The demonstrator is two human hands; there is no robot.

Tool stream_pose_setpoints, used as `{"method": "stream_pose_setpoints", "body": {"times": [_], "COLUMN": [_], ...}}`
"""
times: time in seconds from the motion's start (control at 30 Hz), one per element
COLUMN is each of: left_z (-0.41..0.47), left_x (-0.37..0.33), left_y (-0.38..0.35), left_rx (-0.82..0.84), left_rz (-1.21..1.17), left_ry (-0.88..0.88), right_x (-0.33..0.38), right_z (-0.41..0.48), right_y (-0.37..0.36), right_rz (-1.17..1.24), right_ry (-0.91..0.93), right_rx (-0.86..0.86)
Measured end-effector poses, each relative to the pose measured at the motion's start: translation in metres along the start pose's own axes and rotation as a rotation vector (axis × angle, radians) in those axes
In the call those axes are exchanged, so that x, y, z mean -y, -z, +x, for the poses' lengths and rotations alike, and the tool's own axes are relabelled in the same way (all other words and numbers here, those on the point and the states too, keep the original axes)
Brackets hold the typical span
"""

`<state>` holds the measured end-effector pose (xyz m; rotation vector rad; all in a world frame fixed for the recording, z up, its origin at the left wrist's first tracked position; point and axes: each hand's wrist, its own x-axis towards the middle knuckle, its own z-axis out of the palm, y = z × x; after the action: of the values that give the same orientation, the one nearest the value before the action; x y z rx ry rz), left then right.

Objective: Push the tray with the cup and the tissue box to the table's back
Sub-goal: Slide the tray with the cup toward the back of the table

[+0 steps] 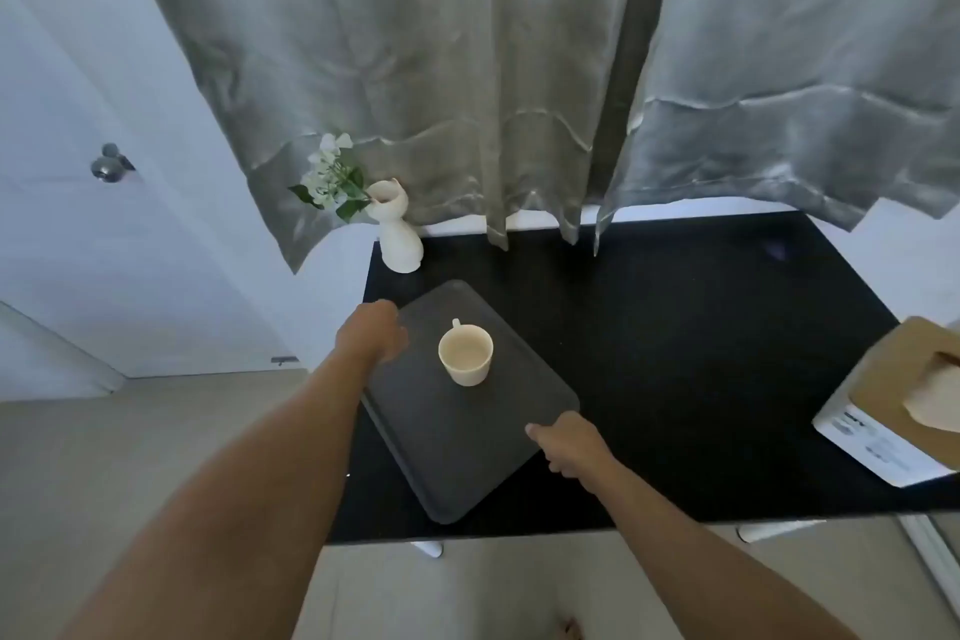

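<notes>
Both hands, left hand [382,333] and right hand [563,442], grasp the dark tray [467,431] edges; push evenly so the cup [466,351] stays upright.

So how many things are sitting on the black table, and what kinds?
Trays: 1
Cups: 1, standing on the tray
Tissue boxes: 1, on the table's right side
Vases with flowers: 1, at the back left corner
Total: 4
</notes>
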<state>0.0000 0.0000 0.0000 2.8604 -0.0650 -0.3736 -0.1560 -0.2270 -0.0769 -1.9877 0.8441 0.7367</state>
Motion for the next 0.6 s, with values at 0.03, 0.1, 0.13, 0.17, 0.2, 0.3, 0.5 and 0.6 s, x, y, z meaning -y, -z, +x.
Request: {"method": "stream_pose_setpoints", "body": {"times": [0.03,0.1,0.13,0.17,0.2,0.3,0.5,0.6], "left_z": [0.001,0.007,0.010,0.014,0.018,0.034,0.065,0.080], "left_x": [0.001,0.006,0.010,0.014,0.017,0.029,0.055,0.064], "left_y": [-0.001,-0.006,-0.010,-0.012,-0.014,-0.019,-0.028,-0.032], "left_rx": [0.015,0.009,0.003,0.008,0.004,-0.014,0.049,0.060], "left_rz": [-0.005,-0.037,-0.041,-0.042,-0.049,-0.087,-0.093,-0.139], "left_ry": [0.020,0.043,0.049,0.062,0.067,0.064,0.003,0.011], "right_x": [-0.001,-0.002,-0.005,-0.005,-0.006,-0.003,0.003,0.005], "right_z": [0.002,0.004,0.003,0.004,0.006,0.010,0.016,0.020], "right_y": [-0.002,-0.006,-0.010,-0.014,-0.018,-0.024,-0.035,-0.039], "right_rz": [0.029,0.092,0.113,0.120,0.130,0.157,0.366,0.455], "right_ry": [-0.022,-0.058,-0.073,-0.084,-0.091,-0.121,-0.225,-0.259], "right_rx": [0.015,0.035,0.032,0.034,0.027,0.005,-0.010,-0.008]}}
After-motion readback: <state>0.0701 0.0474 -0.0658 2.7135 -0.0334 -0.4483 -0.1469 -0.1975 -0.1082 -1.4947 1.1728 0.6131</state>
